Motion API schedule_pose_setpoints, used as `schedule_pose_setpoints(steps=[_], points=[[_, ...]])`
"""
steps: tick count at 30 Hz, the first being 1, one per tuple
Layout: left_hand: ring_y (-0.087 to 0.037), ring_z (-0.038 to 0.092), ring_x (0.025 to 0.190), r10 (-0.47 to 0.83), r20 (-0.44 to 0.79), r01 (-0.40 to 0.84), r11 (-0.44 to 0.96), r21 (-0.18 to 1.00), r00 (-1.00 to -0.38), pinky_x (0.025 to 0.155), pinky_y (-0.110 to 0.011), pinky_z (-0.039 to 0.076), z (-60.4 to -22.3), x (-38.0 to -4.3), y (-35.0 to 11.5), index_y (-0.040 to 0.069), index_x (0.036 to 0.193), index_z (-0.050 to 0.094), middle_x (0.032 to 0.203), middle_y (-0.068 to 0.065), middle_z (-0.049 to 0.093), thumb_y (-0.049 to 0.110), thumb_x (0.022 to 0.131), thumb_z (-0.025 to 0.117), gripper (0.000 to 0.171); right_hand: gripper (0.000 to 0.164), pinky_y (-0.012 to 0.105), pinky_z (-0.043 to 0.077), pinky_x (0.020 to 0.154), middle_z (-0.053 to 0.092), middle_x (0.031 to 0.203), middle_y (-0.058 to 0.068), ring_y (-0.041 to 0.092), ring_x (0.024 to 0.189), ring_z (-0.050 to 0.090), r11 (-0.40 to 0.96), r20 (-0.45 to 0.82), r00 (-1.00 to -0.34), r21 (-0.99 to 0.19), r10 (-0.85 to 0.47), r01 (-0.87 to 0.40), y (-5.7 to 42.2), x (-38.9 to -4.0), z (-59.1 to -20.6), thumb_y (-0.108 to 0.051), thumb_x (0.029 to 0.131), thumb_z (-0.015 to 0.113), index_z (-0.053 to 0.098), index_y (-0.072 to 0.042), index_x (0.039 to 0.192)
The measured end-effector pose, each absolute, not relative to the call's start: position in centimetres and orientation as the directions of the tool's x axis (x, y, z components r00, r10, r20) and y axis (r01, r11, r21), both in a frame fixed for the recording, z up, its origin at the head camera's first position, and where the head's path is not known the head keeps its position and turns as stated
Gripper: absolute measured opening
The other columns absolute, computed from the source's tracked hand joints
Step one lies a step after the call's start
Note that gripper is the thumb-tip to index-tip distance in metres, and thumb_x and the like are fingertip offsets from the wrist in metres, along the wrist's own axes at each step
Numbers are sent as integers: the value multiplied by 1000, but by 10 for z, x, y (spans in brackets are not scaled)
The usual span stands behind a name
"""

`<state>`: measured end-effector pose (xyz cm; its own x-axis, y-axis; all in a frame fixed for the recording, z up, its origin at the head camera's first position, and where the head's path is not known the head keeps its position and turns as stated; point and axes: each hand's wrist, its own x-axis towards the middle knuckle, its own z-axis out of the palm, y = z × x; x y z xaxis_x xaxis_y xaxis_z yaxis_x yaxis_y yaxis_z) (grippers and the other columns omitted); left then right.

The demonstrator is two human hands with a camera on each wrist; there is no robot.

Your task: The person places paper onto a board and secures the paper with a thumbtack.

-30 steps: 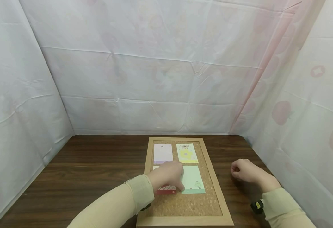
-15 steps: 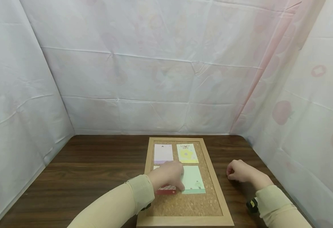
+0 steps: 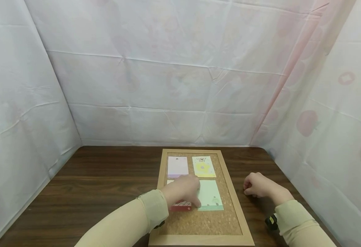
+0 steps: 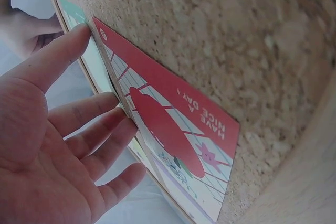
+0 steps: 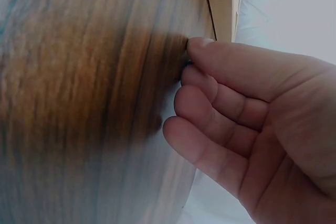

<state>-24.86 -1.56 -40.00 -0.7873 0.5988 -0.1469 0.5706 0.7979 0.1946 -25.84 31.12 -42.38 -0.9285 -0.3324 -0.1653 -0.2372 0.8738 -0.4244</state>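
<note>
My left hand (image 3: pixel 183 188) lies over the lower two cards on a cork board (image 3: pixel 205 223), its fingers extended. Thumb and fingertips (image 4: pixel 83 32) touch around the seam between the pale green card (image 3: pixel 209 193) and the red-edged "Have a nice day" card (image 4: pixel 163 121). A lilac-edged card (image 3: pixel 178 166) and a yellow "Lucky Day" card (image 3: pixel 203 168) lie above them, each with a small dark spot near its top. Right of the board, my right hand (image 3: pixel 260 186) is low over the table, fingers curled, thumb against index finger. A tiny dark bit (image 5: pixel 189 63) shows there; whether it is held is unclear.
The board's pale wooden frame (image 3: pixel 237 199) rests on a dark brown wooden table (image 3: pixel 106 171). White patterned sheets (image 3: pixel 168 85) hang at the back and both sides. A black device with a yellow label (image 3: pixel 271 222) sits at the right wrist.
My right hand has shifted left toward the board, with its fingers still curled. The left hand keeps its place on the cards, and the cards have not moved.
</note>
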Motion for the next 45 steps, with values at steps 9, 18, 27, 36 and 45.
schedule_pose_setpoints(steps=[9,18,27,36,45], points=[[-12,51,63,594,-153,563,801,202,-790,61,-29,45,-398,-248,-16,15,81,73,69,8,59,45,70,93,37,13,31,51,57,62,76,-7,9,66,59,846,-95,-907,-411,-411,-340,319,-262,-415,-11,85,81,71,-10,93],[-11,53,64,586,-156,557,808,193,-795,63,-29,46,-397,-247,-15,15,83,73,70,8,59,45,70,92,38,30,51,52,88,70,112,8,32,107,65,850,49,-909,-336,-414,-405,328,-258,-393,-16,90,78,70,-4,116],[-12,54,66,588,-160,562,807,184,-793,65,-29,48,-397,-248,-16,16,83,73,72,8,59,47,70,92,38,45,58,46,99,63,130,19,43,125,55,853,137,-898,-283,-417,-439,337,-252,-388,-16,88,80,65,-1,128],[-11,53,65,584,-164,554,810,193,-795,64,-29,47,-398,-249,-17,17,81,74,71,9,59,46,70,92,36,37,56,48,95,68,122,13,40,118,60,842,58,-892,-306,-448,-443,332,-251,-395,-15,89,79,69,-1,121],[-11,54,66,590,-162,561,805,194,-791,65,-29,47,-399,-249,-16,17,87,76,72,10,59,47,71,92,37,25,49,53,88,70,109,3,32,106,65,834,-8,-870,-290,-493,-469,330,-254,-416,-12,86,81,74,-7,109]])
